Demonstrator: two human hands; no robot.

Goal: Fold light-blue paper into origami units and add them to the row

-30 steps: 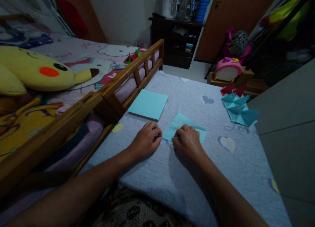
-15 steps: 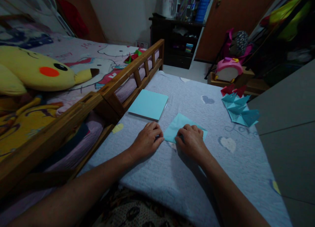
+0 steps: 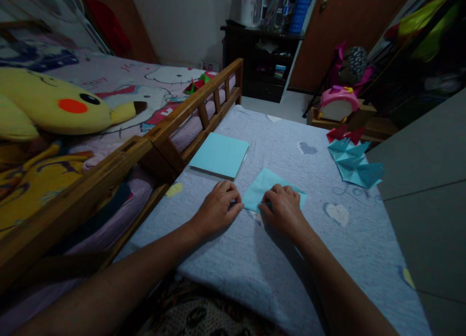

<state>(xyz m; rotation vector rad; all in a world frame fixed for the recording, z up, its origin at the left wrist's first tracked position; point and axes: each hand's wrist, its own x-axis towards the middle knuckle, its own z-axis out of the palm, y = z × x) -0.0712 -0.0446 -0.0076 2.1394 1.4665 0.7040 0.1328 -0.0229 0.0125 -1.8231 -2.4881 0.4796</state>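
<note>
A light-blue sheet of origami paper (image 3: pixel 259 186), partly folded, lies on the cloth-covered surface in front of me. Its left corner is pinched between the thumb and fingers of my left hand (image 3: pixel 219 205). Curled over the near right part of the sheet is my right hand (image 3: pixel 283 206), its thumb and fingers closed on the near edge. That hand hides much of the paper's right side. Just beyond my left hand sits a flat stack of light-blue square paper (image 3: pixel 220 154).
Folded blue paper shapes (image 3: pixel 355 163) and red ones (image 3: pixel 345 133) stand at the right edge. A wooden rail (image 3: pixel 196 105) borders the surface on the left, with a yellow plush toy (image 3: pixel 54 103) on the bed behind it. A pale cabinet (image 3: pixel 429 195) rises at the right.
Almost nothing differs. My left hand's fingertips have shifted very slightly to the right at the paper's corner; my right hand stays in place.
</note>
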